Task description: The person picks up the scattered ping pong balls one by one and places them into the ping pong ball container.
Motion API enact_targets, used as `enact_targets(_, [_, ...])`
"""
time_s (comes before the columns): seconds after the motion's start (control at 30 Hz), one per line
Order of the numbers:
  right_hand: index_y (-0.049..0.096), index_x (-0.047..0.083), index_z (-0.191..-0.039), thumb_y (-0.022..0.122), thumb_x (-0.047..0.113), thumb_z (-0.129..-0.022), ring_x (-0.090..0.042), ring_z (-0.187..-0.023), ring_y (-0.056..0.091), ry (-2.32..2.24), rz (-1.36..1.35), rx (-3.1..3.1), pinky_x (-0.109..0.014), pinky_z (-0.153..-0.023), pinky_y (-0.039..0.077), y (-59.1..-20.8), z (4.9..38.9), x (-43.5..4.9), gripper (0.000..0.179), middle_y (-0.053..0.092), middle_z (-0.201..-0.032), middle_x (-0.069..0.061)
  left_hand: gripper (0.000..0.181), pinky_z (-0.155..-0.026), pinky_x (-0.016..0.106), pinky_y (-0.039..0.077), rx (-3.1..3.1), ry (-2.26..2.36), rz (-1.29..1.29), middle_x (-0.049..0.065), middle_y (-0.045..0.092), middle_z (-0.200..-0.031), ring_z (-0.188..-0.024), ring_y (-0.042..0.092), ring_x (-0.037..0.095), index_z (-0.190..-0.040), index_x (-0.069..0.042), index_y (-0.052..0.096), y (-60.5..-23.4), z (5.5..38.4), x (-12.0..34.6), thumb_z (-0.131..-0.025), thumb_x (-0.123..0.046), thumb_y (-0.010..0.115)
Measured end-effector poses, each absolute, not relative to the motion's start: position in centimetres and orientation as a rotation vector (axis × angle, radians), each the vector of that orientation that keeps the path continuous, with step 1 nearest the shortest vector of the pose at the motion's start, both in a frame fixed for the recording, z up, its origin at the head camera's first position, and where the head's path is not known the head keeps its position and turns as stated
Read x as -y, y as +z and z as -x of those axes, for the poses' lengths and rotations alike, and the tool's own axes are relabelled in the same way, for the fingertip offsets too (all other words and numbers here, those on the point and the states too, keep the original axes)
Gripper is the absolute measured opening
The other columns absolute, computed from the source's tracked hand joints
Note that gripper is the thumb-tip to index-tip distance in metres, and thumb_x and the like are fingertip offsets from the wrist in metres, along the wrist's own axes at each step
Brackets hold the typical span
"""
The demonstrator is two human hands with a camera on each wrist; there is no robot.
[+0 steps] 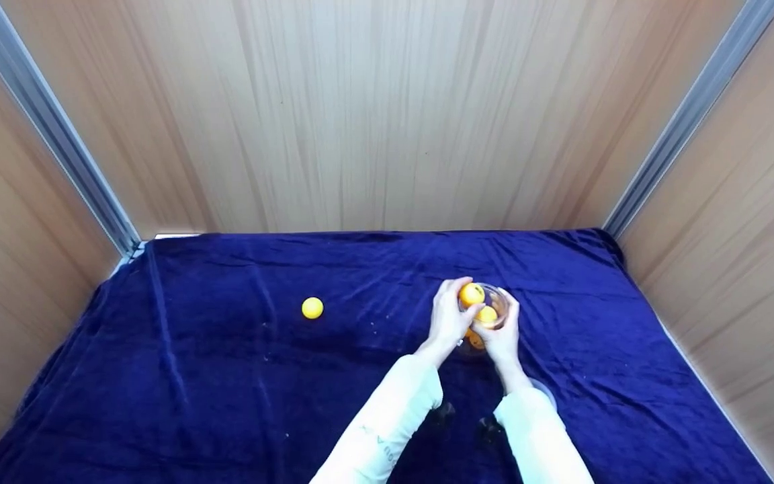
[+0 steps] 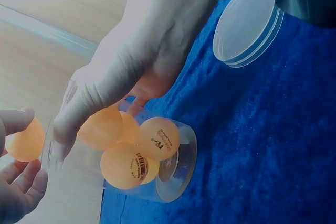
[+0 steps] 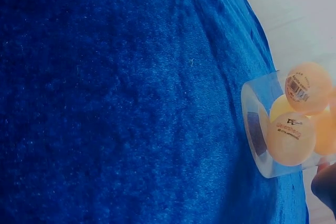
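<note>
My left hand [image 1: 449, 319] pinches an orange table tennis ball [image 1: 472, 294] between thumb and fingers, right at the mouth of a clear plastic jar [image 2: 181, 182]. Near the rim, my right hand [image 1: 502, 336] grips that jar, its fingers wrapped round the wall. Inside it are several orange table tennis balls [image 2: 123, 166], some with printed marks. The left wrist view shows the pinched ball beside the rim, apart from the balls in the jar. At the right wrist view's edge, the jar's lower part and printed balls [image 3: 291, 139] show; most of the right hand is out of frame.
One more orange ball [image 1: 312, 308] lies on the blue velvet cloth [image 1: 226, 376], left of the hands. A clear round lid [image 2: 247, 24] rests on the cloth, partly hidden by the right sleeve in the head view. Wood-patterned walls [image 1: 373, 121] enclose the back and sides.
</note>
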State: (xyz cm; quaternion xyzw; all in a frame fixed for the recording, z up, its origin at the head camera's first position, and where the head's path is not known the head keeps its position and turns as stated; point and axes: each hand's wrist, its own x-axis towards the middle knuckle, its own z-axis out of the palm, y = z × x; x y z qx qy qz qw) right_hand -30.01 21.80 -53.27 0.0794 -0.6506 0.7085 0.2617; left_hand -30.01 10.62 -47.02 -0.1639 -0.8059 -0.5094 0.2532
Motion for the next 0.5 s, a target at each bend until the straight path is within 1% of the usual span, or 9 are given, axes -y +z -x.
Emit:
enact_targets(0.13, [0.027,-0.014,-0.124,0.063,-0.022,-0.059,-0.022,-0.109,0.040,1.911,-0.209,1.770,-0.020,-0.082,0.037,-52.2,29.4,-21.4,0.075,0.036,-0.124,-0.032,0.046,-0.081,0.025,0.043,2.198,-1.400,0.450,0.011,0.058,-0.098,-0.088,0.057,0.022,-0.109,0.001,0.059,-46.8,30.1,-10.8,-0.067,-0.005,0.075])
enact_targets(0.27, [0.026,-0.015,-0.123,0.063,-0.021,-0.059,-0.021,-0.108,0.041,1.901,-0.192,1.789,-0.022,-0.083,0.038,-51.4,28.8,-21.1,0.074,0.035,-0.123,-0.034,0.049,-0.077,0.024,0.045,2.224,-1.428,0.432,0.013,0.056,-0.102,-0.084,0.058,0.023,-0.113,0.000,0.057,-46.8,30.1,-10.6,-0.067,-0.004,0.074])
enact_targets(0.43, [0.026,-0.015,-0.122,0.064,-0.022,-0.059,-0.025,-0.109,0.041,1.915,-0.187,1.771,-0.029,-0.087,0.038,-51.6,29.0,-21.1,0.074,0.035,-0.123,-0.035,0.043,-0.076,0.025,0.045,2.220,-1.438,0.419,0.012,0.056,-0.101,-0.084,0.057,0.024,-0.110,0.000,0.058,-46.9,30.2,-10.1,-0.070,-0.004,0.072])
enact_targets(0.5, [0.026,-0.013,-0.123,0.065,-0.022,-0.060,-0.023,-0.109,0.042,1.929,-0.192,1.756,-0.027,-0.086,0.039,-52.1,29.4,-21.2,0.075,0.037,-0.122,-0.033,0.040,-0.076,0.025,0.045,2.212,-1.433,0.419,0.011,0.056,-0.101,-0.084,0.057,0.024,-0.109,0.001,0.059,-46.9,30.2,-9.8,-0.071,-0.005,0.070])
